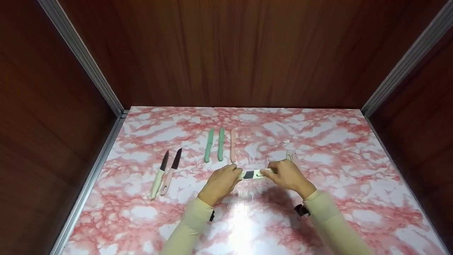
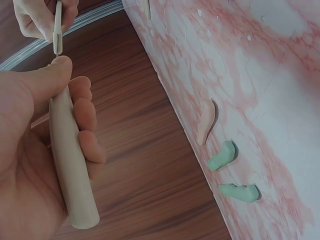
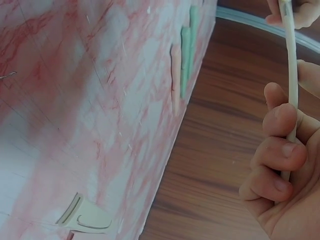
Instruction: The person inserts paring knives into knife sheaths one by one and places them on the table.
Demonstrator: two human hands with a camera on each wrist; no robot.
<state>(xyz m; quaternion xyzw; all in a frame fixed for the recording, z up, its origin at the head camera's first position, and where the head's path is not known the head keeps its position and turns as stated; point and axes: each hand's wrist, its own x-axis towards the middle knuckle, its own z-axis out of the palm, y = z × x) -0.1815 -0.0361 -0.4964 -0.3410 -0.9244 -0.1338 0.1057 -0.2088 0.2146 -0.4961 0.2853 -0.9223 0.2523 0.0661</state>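
In the head view my left hand [image 1: 220, 180] and right hand [image 1: 287, 176] meet over the middle of the table. The left fingers and thumb curl round a knife's cream handle [image 2: 72, 165], as the left wrist view shows. A short stretch of dark blade [image 1: 249, 174] is bare beside that hand. Beyond it, a slim cream blade cover [image 1: 258, 174] encloses the rest of the blade. My right hand grips the cover's other end, its fingers wrapped round the strip [image 3: 293, 75] in the right wrist view. Knife and cover lie in one line.
Two green covered knives [image 1: 209, 145] [image 1: 221, 144] and a pink one [image 1: 233, 145] lie side by side behind my hands. At left rest bare-bladed knives, one cream-handled [image 1: 157, 184], one pink-handled [image 1: 167, 182]. A pale slotted piece [image 3: 90, 217] lies beyond my right hand. Wooden panels [image 1: 226, 53] enclose the table.
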